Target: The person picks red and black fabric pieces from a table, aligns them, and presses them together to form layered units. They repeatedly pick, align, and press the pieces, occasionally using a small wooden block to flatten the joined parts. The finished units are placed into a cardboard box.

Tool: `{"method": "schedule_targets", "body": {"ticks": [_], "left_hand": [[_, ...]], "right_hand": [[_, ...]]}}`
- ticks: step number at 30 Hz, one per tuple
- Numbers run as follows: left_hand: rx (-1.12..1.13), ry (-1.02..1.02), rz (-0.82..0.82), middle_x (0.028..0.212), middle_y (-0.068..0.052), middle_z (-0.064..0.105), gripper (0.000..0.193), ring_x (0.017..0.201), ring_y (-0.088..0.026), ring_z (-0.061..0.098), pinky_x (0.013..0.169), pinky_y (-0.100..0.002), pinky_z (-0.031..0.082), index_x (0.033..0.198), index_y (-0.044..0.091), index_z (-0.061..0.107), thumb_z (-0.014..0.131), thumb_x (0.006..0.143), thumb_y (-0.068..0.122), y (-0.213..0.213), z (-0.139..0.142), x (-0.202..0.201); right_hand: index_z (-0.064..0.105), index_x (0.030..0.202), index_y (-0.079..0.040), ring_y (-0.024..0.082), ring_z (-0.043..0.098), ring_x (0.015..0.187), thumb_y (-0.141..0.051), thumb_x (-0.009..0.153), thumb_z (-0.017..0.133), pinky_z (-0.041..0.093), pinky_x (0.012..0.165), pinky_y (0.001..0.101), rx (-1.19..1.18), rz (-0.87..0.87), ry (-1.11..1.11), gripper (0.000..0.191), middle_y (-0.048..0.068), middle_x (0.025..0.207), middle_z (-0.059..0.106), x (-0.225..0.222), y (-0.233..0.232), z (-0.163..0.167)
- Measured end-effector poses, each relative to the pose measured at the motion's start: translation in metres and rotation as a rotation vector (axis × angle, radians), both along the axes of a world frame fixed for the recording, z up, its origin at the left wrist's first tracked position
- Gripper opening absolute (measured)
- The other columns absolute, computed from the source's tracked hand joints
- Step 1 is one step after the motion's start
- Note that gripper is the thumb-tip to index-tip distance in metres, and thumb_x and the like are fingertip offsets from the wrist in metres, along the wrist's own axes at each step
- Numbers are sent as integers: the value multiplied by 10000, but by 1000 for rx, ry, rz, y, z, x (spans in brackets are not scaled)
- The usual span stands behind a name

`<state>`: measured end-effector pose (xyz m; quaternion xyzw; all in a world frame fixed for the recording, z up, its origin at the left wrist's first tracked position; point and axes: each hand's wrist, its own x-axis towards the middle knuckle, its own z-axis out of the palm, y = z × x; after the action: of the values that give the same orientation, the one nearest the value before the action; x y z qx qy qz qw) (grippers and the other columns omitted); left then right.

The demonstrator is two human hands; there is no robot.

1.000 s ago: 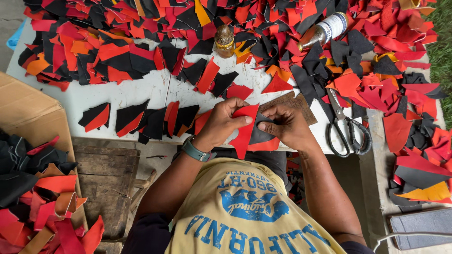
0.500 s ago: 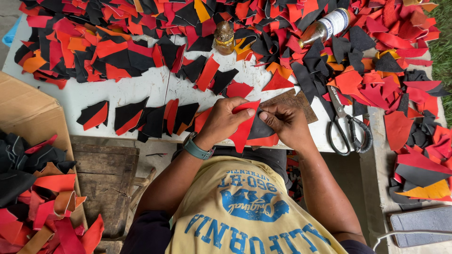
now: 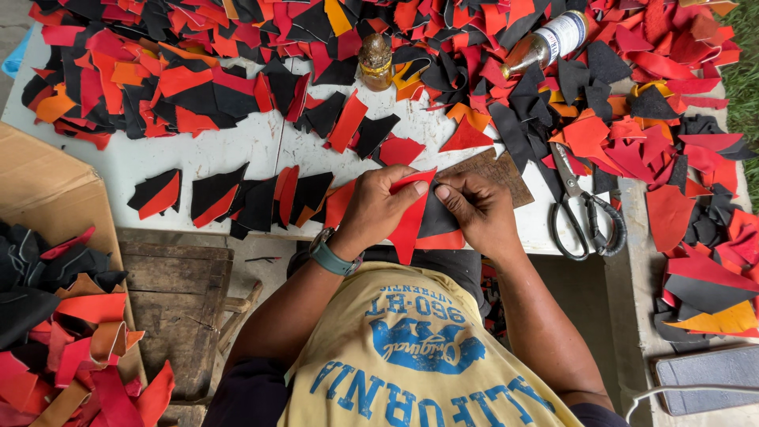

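My left hand (image 3: pixel 378 209), with a watch on its wrist, grips a pointed red leather piece (image 3: pixel 409 228) at the near edge of the white table (image 3: pixel 237 150). My right hand (image 3: pixel 481 212) pinches a black leather piece (image 3: pixel 437 221) that lies against the red one, fingertips meeting the left thumb. Both pieces are held together over a flat red scrap at the table edge. A brown board (image 3: pixel 496 170) lies just beyond my right hand.
Scissors (image 3: pixel 587 215) lie right of my hands. A row of black-and-red pieces (image 3: pixel 237 198) lies to the left. Heaps of red, black and orange scraps (image 3: pixel 198 71) cover the far table, with a small jar (image 3: pixel 375 57) and a bottle (image 3: pixel 547 43). A scrap-filled cardboard box (image 3: pixel 47 186) stands at the left.
My fingers have shifted slightly on the red and black pieces, pressing them closer together. Both hands stay in the same spot.
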<state>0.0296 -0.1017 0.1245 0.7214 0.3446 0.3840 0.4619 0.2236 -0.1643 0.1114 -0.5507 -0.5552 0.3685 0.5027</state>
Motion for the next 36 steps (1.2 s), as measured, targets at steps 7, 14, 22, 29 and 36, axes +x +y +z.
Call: {"method": "schedule_targets", "body": {"ticks": [7, 14, 22, 29, 36], "left_hand": [[115, 35, 71, 988, -162, 767, 236, 904, -254, 769, 762, -340, 580, 1133, 22, 713, 683, 968, 188, -12, 7, 7], [20, 180, -241, 1050, -138, 759, 292, 996, -287, 760, 826, -347, 575, 1119, 28, 692, 743, 844, 112, 41, -12, 20], [154, 493, -349, 1201, -174, 676, 541, 1105, -363, 651, 903, -435, 524, 1235, 52, 583, 795, 737, 43, 102, -61, 87], [208, 438, -16, 1127, -161, 721, 133, 1078, -325, 705, 936, -427, 567, 1097, 36, 686, 675, 988, 112, 77, -74, 36], [273, 438, 72, 1056, -205, 667, 386, 957, -375, 656, 840, -460, 524, 1014, -18, 649, 856, 753, 176, 23, -93, 41]], "right_hand": [[679, 988, 5, 91, 625, 744, -102, 997, 712, 525, 705, 267, 144, -141, -242, 112, 47, 843, 708, -16, -8, -1], [710, 1095, 0, 102, 617, 873, -67, 1036, 713, 532, 790, 284, 49, -167, -39, 89, 65, 947, 726, 4, -3, -17], [529, 1441, -69, 168, 699, 752, -79, 844, 758, 558, 678, 329, -265, -246, -282, 640, 116, 868, 743, 41, -12, -38], [658, 1235, -58, 190, 742, 684, -146, 866, 792, 570, 648, 329, -338, -386, -343, 403, 122, 799, 764, 28, -10, -46], [643, 1254, -26, 130, 714, 777, -96, 930, 743, 576, 714, 288, -127, -340, -234, 347, 84, 917, 760, 33, -18, -73]]}}
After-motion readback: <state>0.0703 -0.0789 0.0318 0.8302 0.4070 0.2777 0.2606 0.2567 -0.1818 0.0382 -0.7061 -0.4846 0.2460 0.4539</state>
